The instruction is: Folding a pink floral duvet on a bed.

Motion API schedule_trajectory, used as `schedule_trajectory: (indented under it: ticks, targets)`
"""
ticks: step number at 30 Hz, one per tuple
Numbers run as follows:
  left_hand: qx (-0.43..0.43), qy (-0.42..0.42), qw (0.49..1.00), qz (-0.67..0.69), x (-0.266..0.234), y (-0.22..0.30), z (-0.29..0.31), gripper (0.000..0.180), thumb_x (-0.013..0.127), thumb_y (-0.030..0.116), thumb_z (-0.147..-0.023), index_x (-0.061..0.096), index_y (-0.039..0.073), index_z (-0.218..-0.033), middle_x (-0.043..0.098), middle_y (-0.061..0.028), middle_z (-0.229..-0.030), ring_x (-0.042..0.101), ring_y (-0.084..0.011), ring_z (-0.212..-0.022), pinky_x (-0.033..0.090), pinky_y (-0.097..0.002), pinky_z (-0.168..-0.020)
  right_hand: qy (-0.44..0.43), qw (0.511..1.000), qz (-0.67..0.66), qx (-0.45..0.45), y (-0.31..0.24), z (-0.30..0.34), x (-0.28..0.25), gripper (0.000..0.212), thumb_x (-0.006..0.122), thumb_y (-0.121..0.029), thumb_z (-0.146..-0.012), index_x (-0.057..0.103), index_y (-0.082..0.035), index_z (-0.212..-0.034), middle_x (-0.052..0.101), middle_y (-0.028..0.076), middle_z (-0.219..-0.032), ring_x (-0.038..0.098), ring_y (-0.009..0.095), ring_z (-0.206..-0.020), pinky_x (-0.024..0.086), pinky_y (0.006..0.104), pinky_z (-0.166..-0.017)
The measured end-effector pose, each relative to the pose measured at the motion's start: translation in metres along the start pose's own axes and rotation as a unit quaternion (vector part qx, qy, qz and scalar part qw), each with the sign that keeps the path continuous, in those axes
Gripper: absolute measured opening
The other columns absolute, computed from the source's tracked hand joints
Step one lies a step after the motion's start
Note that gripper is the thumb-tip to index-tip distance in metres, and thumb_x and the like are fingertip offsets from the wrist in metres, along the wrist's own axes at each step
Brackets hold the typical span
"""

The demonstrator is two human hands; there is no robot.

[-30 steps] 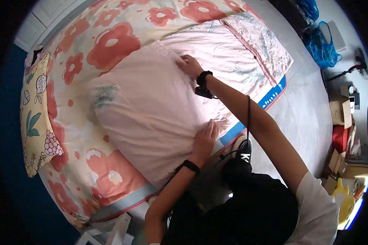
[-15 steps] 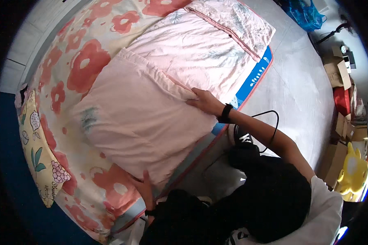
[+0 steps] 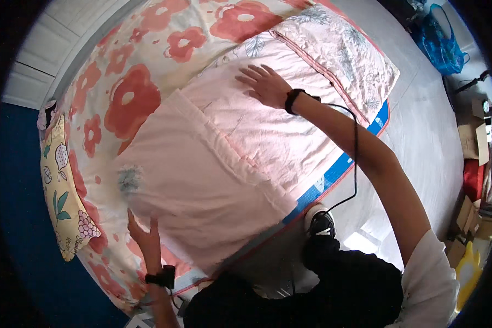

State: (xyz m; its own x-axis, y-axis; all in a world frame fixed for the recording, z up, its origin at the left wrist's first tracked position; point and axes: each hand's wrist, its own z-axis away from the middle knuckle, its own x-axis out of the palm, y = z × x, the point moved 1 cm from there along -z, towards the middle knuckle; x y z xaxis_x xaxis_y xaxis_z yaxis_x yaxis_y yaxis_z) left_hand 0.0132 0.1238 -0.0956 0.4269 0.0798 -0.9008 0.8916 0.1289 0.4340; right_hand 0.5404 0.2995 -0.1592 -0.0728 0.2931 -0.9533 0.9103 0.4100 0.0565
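Two-handed, working at pink quilt, taking it as landmark for all places. Finding it lying slantwise on flowered sheet.

Holding right hand over the quilt's far half, between raised edge across its middle and pink piping nearer its far end; splaying those fingers wide. Holding left hand at the quilt's lower left edge, parting thumb and fingers. Failing to tell, for either palm, whether pressing on cloth or hovering just above.

Tracing edges: following raised edge from the quilt's upper left side to its right side; seeing red-bordered blue strip showing along its right side.

Gauging room: noting a band of sheet between quilt and fruit-print pillow to its left, leaving space beside left hand. Seeing grey floor stretching along the quilt's right, with shoe standing just beside its blue-stripped side and blue plastic bag sitting well apart, farther right. Seeing black cable looping from near right wrist, dropping past the quilt's right edge toward shoe.
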Motion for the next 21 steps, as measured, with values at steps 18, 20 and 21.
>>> schedule_trajectory:
  ticks: [18, 20, 21]
  targets:
    - [0.246, 0.031, 0.953, -0.176, 0.285, 0.333, -0.226, 0.058, 0.043, 0.042, -0.101, 0.034, 0.014, -0.151, 0.025, -0.0172, -0.158, 0.021, -0.039, -0.146, 0.009, -0.0653, -0.115, -0.013, 0.999, 0.004, -0.048, 0.157, -0.099, 0.131, 0.05, 0.029, -0.035, -0.106, 0.034, -0.014, -0.151, 0.031, 0.008, -0.158, 0.025, 0.025, -0.147, 0.017, 0.0422, -0.121]
    - [0.241, 0.027, 0.94, -0.238, 0.296, 0.297, -0.241, 0.058, 0.044, 0.04, -0.1, 0.035, 0.014, -0.151, 0.028, -0.0183, -0.157, 0.023, -0.0388, -0.146, 0.012, -0.064, -0.116, -0.012, 0.999, 0.018, -0.035, 0.169, -0.102, 0.131, 0.05, 0.028, -0.035, -0.106, 0.032, -0.015, -0.152, 0.03, 0.008, -0.159, 0.025, 0.025, -0.147, 0.017, 0.0423, -0.121]
    - [0.242, 0.02, 0.927, -0.287, 0.299, 0.295, -0.244, 0.058, 0.046, 0.039, -0.099, 0.036, 0.013, -0.151, 0.03, -0.0193, -0.156, 0.025, -0.0385, -0.145, 0.015, -0.0628, -0.116, -0.019, 0.999, 0.044, -0.018, 0.181, -0.096, 0.132, 0.051, 0.027, -0.036, -0.106, 0.031, -0.015, -0.153, 0.03, 0.008, -0.159, 0.025, 0.025, -0.148, 0.016, 0.0424, -0.121]
